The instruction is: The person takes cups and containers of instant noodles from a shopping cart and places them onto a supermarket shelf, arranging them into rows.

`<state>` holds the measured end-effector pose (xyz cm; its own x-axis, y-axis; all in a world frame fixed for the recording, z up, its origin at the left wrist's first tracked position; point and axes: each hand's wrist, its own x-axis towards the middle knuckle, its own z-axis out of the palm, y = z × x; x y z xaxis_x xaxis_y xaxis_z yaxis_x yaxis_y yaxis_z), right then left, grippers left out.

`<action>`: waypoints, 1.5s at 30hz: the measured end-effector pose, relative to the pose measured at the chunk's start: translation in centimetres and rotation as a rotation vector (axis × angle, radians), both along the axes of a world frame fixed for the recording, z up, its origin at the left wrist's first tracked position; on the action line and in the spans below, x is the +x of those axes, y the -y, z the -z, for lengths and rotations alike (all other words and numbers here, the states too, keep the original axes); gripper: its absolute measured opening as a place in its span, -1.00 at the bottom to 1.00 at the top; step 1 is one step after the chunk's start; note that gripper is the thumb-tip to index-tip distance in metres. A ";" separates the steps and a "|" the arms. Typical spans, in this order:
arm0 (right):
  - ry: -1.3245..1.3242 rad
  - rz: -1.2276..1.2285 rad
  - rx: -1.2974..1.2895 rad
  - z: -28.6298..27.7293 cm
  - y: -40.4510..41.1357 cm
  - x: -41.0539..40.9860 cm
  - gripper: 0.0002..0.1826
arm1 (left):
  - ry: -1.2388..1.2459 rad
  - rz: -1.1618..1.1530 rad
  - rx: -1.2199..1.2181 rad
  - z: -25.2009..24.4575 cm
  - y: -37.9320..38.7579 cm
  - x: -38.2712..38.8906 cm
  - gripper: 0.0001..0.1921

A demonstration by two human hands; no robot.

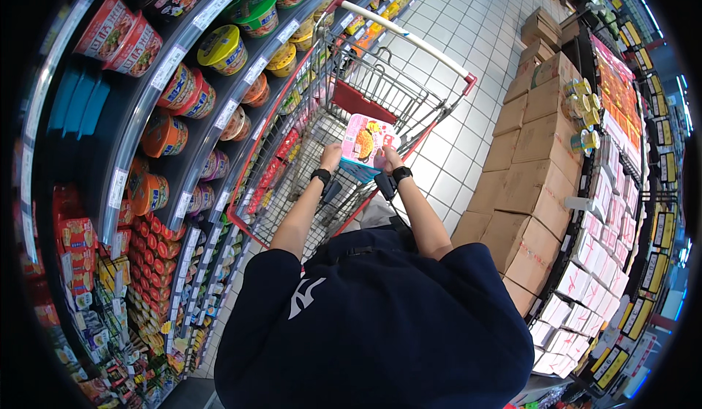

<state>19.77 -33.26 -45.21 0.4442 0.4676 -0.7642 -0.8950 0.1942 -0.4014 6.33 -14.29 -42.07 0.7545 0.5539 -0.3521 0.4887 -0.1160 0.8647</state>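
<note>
Both hands grip a boxed instant noodle tub (pixel 366 141) with a pink and white printed lid and teal sides. My left hand (pixel 330 157) clasps its left edge. On the opposite side, my right hand (pixel 390 159) has its thumb over the lid's corner. The tub is held above a wire shopping cart (pixel 362 104), whose red child-seat flap shows just beyond the tub. Black straps with small dark devices circle both wrists. My body hides part of the cart's near end.
Left, shelves carry cup noodles (pixel 222 50), with a gap beside stacked blue tubs (pixel 79 102). Cardboard cartons (pixel 518 189) line the right side, beside a display of white boxes (pixel 587 283). The cart's white handle (pixel 406 33) crosses the tiled aisle (pixel 455 63).
</note>
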 end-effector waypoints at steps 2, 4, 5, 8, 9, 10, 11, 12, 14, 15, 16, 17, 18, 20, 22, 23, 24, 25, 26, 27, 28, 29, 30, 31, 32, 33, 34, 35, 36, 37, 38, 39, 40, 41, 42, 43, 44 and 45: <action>0.091 -0.016 -0.077 0.8 -0.6 0.0 -0.80 | 0.032 -0.028 0.043 -0.3 0.0 -0.6 -0.69; 0.179 -0.100 -0.317 0.2 -0.8 -0.1 -0.79 | -0.020 -0.054 0.043 -0.7 0.0 -1.1 -0.71; 0.194 -0.135 -0.241 -0.7 -0.6 -0.1 -0.79 | 0.023 -0.058 0.057 -1.0 0.0 -1.4 -0.71; 0.218 -0.190 -0.421 -4.5 -0.8 -0.9 -0.62 | 0.061 -0.072 0.047 -2.2 -0.2 -2.1 -0.73; 0.225 -0.209 -0.391 -5.8 -0.8 -1.1 -0.62 | 0.059 -0.078 0.045 -2.7 -0.5 -2.2 -0.74; 0.234 -0.214 -0.360 -6.9 -0.5 -1.2 -0.54 | 0.021 -0.086 0.043 -3.2 -0.7 -2.3 -0.74; 0.232 -0.209 -0.305 -7.9 -0.5 -1.4 -0.46 | 0.057 -0.095 0.046 -3.7 -0.7 -2.5 -0.74; 0.209 -0.248 -0.256 -8.7 -0.5 -1.3 -0.37 | 0.095 -0.082 0.039 -4.4 -0.8 -2.6 -0.75; 0.235 -0.192 -0.194 -10.0 -0.9 -1.6 -0.45 | 0.206 -0.096 -0.022 -5.8 -0.6 -3.0 -0.76; 0.236 -0.176 -0.184 -10.8 -0.9 -1.3 -0.43 | 0.221 -0.104 -0.035 -6.7 -0.6 -3.0 -0.76; 0.251 -0.243 -0.209 -11.8 -0.8 -1.0 -0.40 | 0.236 -0.120 -0.079 -7.6 -0.5 -3.1 -0.78; 0.305 -0.257 -0.177 -12.8 -0.7 -0.9 -0.46 | 0.219 -0.136 -0.116 -8.7 -0.5 -3.3 -0.80; 0.335 -0.283 -0.161 -13.9 -0.9 -0.7 -0.46 | 0.252 -0.142 -0.122 -9.8 -0.5 -3.6 -0.80; 0.404 -0.327 -0.124 -16.3 -1.4 0.0 -0.49 | 0.366 -0.080 -0.032 -12.4 -0.8 -4.2 -0.78; 0.473 -0.360 -0.064 -18.9 -2.1 0.7 -0.44 | 0.373 -0.172 -0.144 -15.1 -1.0 -4.8 -0.76; 0.508 -0.389 -0.042 -20.1 -2.4 0.9 -0.41 | 0.373 -0.259 -0.241 -16.5 -1.1 -5.3 -0.73; 0.572 -0.359 -0.013 -21.1 -3.0 0.9 -0.47 | 0.411 -0.289 -0.253 -17.9 -1.3 -5.9 -0.58; 0.571 -0.377 0.022 -22.2 -3.5 1.1 -0.49 | 0.316 -0.304 -0.267 -19.3 -1.8 -6.5 -0.41; 0.592 -0.410 0.043 -23.3 -4.1 1.3 -0.50 | 0.301 -0.315 -0.291 -20.6 -1.9 -7.1 -0.34; 0.597 -0.429 0.030 -24.3 -4.8 1.4 -0.51 | 0.250 -0.337 -0.332 -21.8 -2.1 -7.8 -0.27; 0.625 -0.470 0.134 -25.2 -5.1 1.5 -0.52 | 0.265 -0.324 -0.380 -22.9 -2.4 -8.2 -0.18; 0.654 -0.486 0.171 -26.0 -5.4 1.5 -0.53 | 0.272 -0.335 -0.372 -23.8 -2.4 -8.5 -0.18; 0.653 -0.512 0.160 -26.6 -6.3 1.5 -0.53 | 0.361 -0.329 -0.439 -24.5 -2.4 -9.0 -0.15; 0.649 -0.534 0.184 -27.2 -7.1 1.7 -0.53 | 0.481 -0.307 -0.497 -25.2 -2.4 -9.6 -0.11; 0.672 -0.586 0.268 -27.7 -7.5 1.8 -0.53 | 0.474 -0.342 -0.556 -25.6 -2.5 -10.0 -0.09; 0.682 -0.650 0.208 -28.1 -7.9 2.0 -0.52 | 0.474 -0.384 -0.581 -25.9 -2.5 -10.4 -0.17; 0.704 -0.687 0.255 -28.4 -8.3 2.0 -0.53 | 0.533 -0.344 -0.573 -26.2 -2.6 -10.9 -0.21; 0.696 -0.700 0.236 -28.6 -8.6 1.9 -0.53 | 0.564 -0.315 -0.566 -26.3 -2.6 -11.4 -0.25; 0.715 -0.746 0.281 -28.8 -8.8 2.0 -0.52 | 0.587 -0.334 -0.558 -26.2 -2.4 -11.9 -0.31; 0.708 -0.755 0.295 -28.8 -9.1 1.7 -0.54 | 0.593 -0.352 -0.586 -26.1 -2.3 -12.5 -0.32; 0.713 -0.778 0.271 -28.8 -9.4 1.5 -0.57 | 0.587 -0.359 -0.593 -26.0 -2.2 -13.1 -0.33; 0.728 -0.801 0.295 -28.9 -9.8 1.3 -0.60 | 0.605 -0.353 -0.589 -25.8 -2.1 -13.8 -0.34; 0.767 -0.840 0.250 -28.9 -10.1 0.9 -0.65 | 0.597 -0.371 -0.572 -25.6 -1.9 -14.5 -0.38; 0.799 -0.861 0.236 -28.9 -10.3 0.5 -0.66 | 0.616 -0.395 -0.593 -25.4 -1.6 -15.0 -0.41; 0.797 -0.860 0.253 -28.9 -10.5 0.0 -0.65 | 0.634 -0.407 -0.600 -25.3 -1.4 -15.6 -0.41; 0.786 -0.852 0.242 -28.8 -10.8 -0.7 -0.64 | 0.664 -0.414 -0.598 -25.3 -1.1 -16.3 -0.42; 0.802 -0.879 0.242 -28.8 -11.3 -1.3 -0.64 | 0.656 -0.416 -0.587 -25.2 -0.9 -17.0 -0.42; 0.815 -0.906 0.241 -28.9 -11.8 -1.8 -0.64 | 0.651 -0.463 -0.581 -25.3 -0.6 -17.8 -0.45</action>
<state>17.97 -21.44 -16.27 0.1927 0.9437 -0.2689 -0.2515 -0.2174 -0.9431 -11.45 -13.65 -16.79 0.6496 0.7157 -0.2565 -0.2125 0.4948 0.8426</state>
